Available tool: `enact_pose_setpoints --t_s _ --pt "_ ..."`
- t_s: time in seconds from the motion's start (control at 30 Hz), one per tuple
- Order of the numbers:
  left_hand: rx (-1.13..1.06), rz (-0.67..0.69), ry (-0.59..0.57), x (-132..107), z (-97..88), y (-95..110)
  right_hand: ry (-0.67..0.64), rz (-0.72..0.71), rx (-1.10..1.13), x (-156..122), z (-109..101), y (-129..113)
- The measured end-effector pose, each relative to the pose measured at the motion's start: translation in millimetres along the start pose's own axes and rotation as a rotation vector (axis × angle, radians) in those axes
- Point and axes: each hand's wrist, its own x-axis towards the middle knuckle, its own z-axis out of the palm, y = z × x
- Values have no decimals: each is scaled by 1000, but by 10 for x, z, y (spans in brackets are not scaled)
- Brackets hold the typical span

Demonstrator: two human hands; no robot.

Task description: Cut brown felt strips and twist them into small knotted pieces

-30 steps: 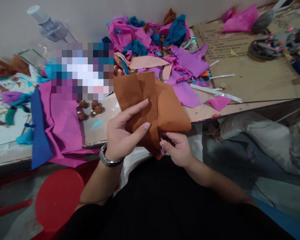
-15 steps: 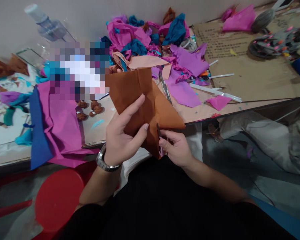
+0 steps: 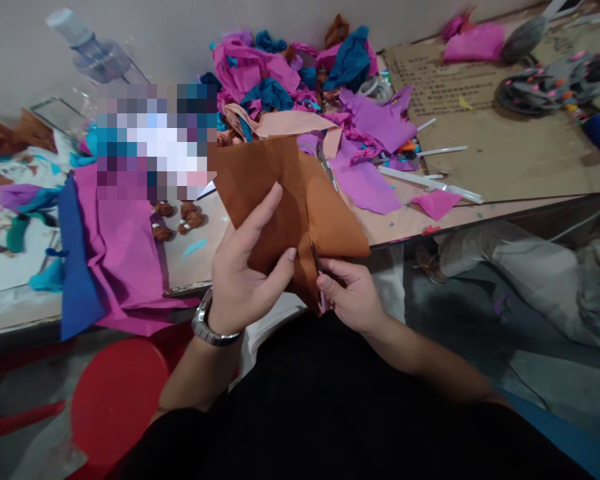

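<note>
A folded brown sheet [image 3: 260,173], paper or thin cloth, is held up over the table edge in front of my body. My left hand [image 3: 250,267] grips its lower left side, thumb and index finger on top and the other fingers hidden beneath. In my right hand [image 3: 353,293] is a small pair of scissors [image 3: 322,283] with pinkish handles, closed in my fingers. Their dark blades lie against the sheet's lower part, beside a slit between its brown flaps. How far the blades are apart cannot be made out.
Behind the sheet lies a heap of pink, teal and purple scraps [image 3: 260,67]. Small brown bundles [image 3: 191,217] sit to the left, near a draped magenta sheet [image 3: 117,233]. Cardboard [image 3: 460,153] covers the table's right side. A red stool [image 3: 117,400] stands below left; someone's leg [image 3: 520,267] is at right.
The slit at the scissors has lengthened and the sheet's upper flaps have shifted, showing more of the lighter brown layer on the right. Both hands stay almost in place.
</note>
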Motion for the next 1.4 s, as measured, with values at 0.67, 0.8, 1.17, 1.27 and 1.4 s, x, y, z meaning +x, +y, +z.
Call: enact_pose_setpoints --t_s 0.67,0.8,1.17,1.27,1.4 --pt "-23 -7 16 -18 11 51 -4 1 4 -7 32 -6" --pt "-35 -27 1 -25 -2 52 -25 22 50 -6 32 -10" --pt "-21 12 -9 -40 -9 37 -12 25 51 -6 13 -9" --pt "-30 11 -15 -44 -1 41 -19 10 15 -7 -9 3" --pt "-37 8 -26 -43 14 23 -7 0 17 0 -13 2"
